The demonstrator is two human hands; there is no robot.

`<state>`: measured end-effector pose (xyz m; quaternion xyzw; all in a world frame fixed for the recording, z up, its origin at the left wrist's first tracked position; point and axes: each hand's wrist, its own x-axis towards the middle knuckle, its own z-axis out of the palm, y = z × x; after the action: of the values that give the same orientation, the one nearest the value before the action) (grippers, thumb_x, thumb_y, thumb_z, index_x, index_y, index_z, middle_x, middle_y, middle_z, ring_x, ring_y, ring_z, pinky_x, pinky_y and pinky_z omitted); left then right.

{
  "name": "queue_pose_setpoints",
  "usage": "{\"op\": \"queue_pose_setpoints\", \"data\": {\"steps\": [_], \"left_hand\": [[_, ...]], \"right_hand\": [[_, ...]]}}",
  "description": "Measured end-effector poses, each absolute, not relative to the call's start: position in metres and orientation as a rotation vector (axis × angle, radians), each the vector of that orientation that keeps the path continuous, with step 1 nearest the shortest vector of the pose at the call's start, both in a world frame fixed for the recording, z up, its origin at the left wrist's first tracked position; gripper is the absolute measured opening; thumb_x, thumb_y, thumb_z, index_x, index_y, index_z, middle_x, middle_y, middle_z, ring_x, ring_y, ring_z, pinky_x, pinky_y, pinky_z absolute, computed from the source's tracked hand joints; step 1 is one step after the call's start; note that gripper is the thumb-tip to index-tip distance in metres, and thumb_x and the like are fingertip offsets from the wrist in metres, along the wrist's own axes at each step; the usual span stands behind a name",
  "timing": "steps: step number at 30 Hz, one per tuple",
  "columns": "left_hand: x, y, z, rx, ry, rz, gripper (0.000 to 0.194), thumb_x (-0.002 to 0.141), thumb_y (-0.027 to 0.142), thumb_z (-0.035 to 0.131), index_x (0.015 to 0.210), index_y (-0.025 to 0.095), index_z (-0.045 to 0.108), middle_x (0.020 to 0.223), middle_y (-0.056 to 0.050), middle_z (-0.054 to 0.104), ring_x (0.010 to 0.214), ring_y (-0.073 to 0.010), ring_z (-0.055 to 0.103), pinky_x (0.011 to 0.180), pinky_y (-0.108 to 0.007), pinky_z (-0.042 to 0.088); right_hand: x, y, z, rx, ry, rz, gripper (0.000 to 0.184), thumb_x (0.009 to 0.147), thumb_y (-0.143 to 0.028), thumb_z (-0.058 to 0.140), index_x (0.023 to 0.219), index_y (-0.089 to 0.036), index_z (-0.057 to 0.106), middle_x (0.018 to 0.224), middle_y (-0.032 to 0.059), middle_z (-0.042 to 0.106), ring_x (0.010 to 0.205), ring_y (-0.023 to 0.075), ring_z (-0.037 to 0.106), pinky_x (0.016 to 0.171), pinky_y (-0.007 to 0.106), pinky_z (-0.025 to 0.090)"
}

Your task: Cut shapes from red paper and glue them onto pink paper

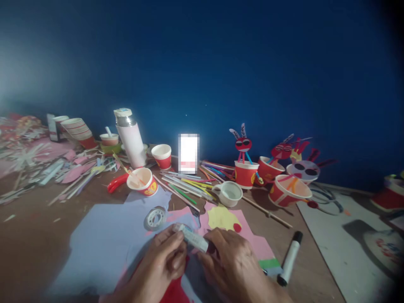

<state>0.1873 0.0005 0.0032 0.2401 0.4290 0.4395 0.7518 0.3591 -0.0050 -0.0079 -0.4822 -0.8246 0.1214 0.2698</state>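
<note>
In the head view, a whitish tube (194,239) with faint print is held between both hands above the paper. My left hand (167,256) pinches its left end, fingers closed. My right hand (233,259) grips the other end, where something dark shows between the fingers; whether that is a cap I cannot tell. Beneath the hands lie light blue paper (97,240) and a piece of red paper (176,290). A roll of tape (155,218) rests just beyond my left hand. To the right of my right hand is a thick marker (290,259).
Pink paper (249,223) with a yellow cutout (223,218) lies ahead. Behind it are a white cup (229,193), coloured sticks (189,185), a red paper cup (143,183) and a thermos (131,139). Red cups with paper figures (243,145) stand back right.
</note>
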Motion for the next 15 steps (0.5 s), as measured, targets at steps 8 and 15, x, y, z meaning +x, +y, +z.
{"op": "queue_pose_setpoints", "data": {"steps": [8, 15], "left_hand": [[0.190, -0.001, 0.003, 0.543, 0.945, 0.973, 0.040, 0.063, 0.045, 0.077, 0.064, 0.017, 0.048, 0.047, 0.010, 0.030, 0.042, -0.0041, 0.024, 0.042, -0.019, 0.020], [0.183, -0.005, 0.008, 0.541, 0.880, 0.987, 0.041, 0.059, 0.046, 0.080, 0.078, 0.016, 0.060, 0.049, 0.010, 0.031, 0.041, -0.0021, 0.022, 0.041, -0.017, 0.018]], "right_hand": [[0.355, -0.007, -0.012, -1.231, -2.243, 0.444, 0.033, 0.092, -0.036, 0.036, 0.075, -0.016, 0.054, 0.064, 0.0079, 0.059, 0.057, 0.0179, 0.050, 0.054, 0.029, 0.032], [0.347, -0.015, 0.004, -0.960, -1.509, 1.953, 0.062, 0.088, -0.067, 0.016, 0.067, -0.017, 0.048, 0.052, -0.0023, 0.040, 0.043, 0.0089, 0.034, 0.042, 0.021, 0.026]]}}
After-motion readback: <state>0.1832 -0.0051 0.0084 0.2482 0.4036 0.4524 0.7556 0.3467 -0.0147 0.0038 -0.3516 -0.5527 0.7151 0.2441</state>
